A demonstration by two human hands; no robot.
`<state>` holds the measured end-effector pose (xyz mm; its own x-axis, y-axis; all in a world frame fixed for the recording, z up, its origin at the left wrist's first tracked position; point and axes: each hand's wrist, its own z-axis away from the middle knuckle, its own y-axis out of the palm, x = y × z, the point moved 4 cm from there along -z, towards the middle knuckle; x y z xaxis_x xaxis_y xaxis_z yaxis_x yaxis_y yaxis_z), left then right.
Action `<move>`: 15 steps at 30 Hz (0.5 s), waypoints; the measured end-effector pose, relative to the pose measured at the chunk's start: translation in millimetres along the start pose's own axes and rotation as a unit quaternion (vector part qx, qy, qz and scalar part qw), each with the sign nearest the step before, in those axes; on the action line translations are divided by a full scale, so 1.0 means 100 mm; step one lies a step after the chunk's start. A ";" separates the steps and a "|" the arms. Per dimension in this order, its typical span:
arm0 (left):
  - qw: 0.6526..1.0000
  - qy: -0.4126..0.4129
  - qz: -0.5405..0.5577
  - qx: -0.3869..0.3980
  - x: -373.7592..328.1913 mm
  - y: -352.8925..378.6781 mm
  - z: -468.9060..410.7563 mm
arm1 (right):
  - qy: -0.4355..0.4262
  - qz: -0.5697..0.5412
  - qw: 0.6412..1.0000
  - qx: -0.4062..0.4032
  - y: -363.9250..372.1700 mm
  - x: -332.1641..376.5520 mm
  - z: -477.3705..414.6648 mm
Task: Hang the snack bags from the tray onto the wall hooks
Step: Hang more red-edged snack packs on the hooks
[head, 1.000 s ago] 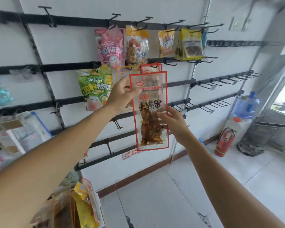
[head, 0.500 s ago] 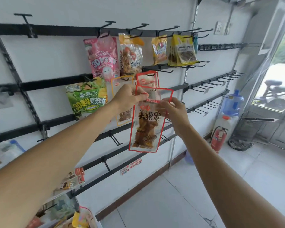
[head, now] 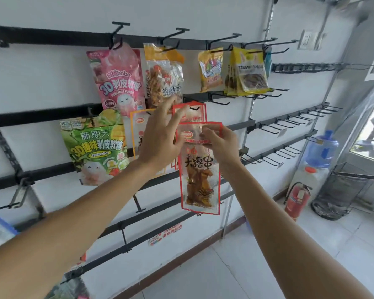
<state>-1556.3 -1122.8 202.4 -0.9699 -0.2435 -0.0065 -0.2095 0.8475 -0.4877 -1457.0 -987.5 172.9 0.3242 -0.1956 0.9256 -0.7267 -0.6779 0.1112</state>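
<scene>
The red-edged snack bag [head: 200,173] hangs upright in the air in front of the wall rack, held only by its top. The right hand [head: 224,145] pinches that clear top strip between its thumb and curled fingers, and the rest of the bag dangles below the hand, apart from the wall. The left hand [head: 160,139] is just to the left of it, fingers straight and spread, holding nothing. Its fingertips reach up to the top of a second red-edged bag [head: 194,113], which already hangs on a black hook [head: 195,108] just above and behind both hands. Whether the left thumb touches the held bag I cannot tell.

Behind the left hand hangs an orange-edged bag [head: 138,130], partly hidden by it. Further left of that hand is a green candy bag [head: 95,147]. Above the left hand a pink candy bag [head: 119,83] and a clear bag with an orange top [head: 163,78] hang side by side. Above the right hand hang a small yellow bag [head: 211,71] and a stack of yellow bags [head: 249,72].

To the right of the right hand, rows of black hooks [head: 279,126] run along the rails. Beyond them, low by the floor, stand a blue water bottle [head: 322,149], a red fire extinguisher [head: 297,198] and a wire basket [head: 341,190].
</scene>
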 end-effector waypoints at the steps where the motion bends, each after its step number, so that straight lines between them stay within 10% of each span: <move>1: 0.999 0.032 -0.019 0.003 -0.03 0.13 0.00 | -0.005 0.010 1.000 0.010 -0.05 -0.05 -0.11; 5: 0.985 0.117 -0.084 0.098 -0.11 0.56 -0.04 | -0.020 0.034 0.999 0.037 -0.21 -0.12 -0.56; 15: 0.976 -0.058 -0.135 0.162 -0.16 1.09 -0.21 | 0.045 0.017 0.995 0.092 -0.35 -0.38 -1.32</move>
<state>-1565.7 -1016.7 167.8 -0.8601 -0.5050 0.0722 -0.3878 0.5552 -0.7357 -1523.6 -862.7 181.6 0.2398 -0.1627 0.9571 -0.6103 -0.7919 0.0183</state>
